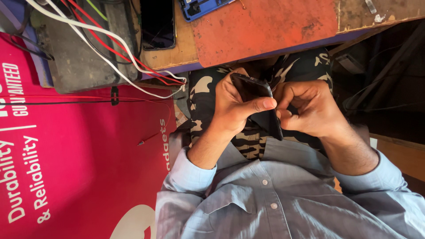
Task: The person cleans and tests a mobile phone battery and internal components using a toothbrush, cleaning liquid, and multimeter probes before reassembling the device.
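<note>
Smartphone, black, slim, glossy slab (pixel 259 104): held over the person's lap, just below the near edge of the wooden bench (pixel 183 53), tilted so one long edge faces up. Left hand (pixel 232 104): wrapped around the phone from the side, thumb laid across its upper face, fingers curled behind it, gripping. Right hand (pixel 310 108): fingers bent inward and bunched, fingertips pressed at the phone's right edge; whether they pinch anything small there cannot be told. Sleeves: light blue button shirt (pixel 274 194), cuffs at both wrists. Lap: camouflage-patterned trousers (pixel 206 95) beneath the hands. Bench, near edge: worn orange-red mat (pixel 265 26), scuffed, lying flat. Bench, far edge: blue opened phone body (pixel 201 6), partly out of view. Bench, left of the mat: dark flat screen panel (pixel 157 22), lying face up. Bench, left corner: grey metal box (pixel 79 57) with red, white and green wires (pixel 110 48) trailing across it toward the lap. Beside the bench: magenta printed banner (pixel 79 159) with white lettering.
</note>
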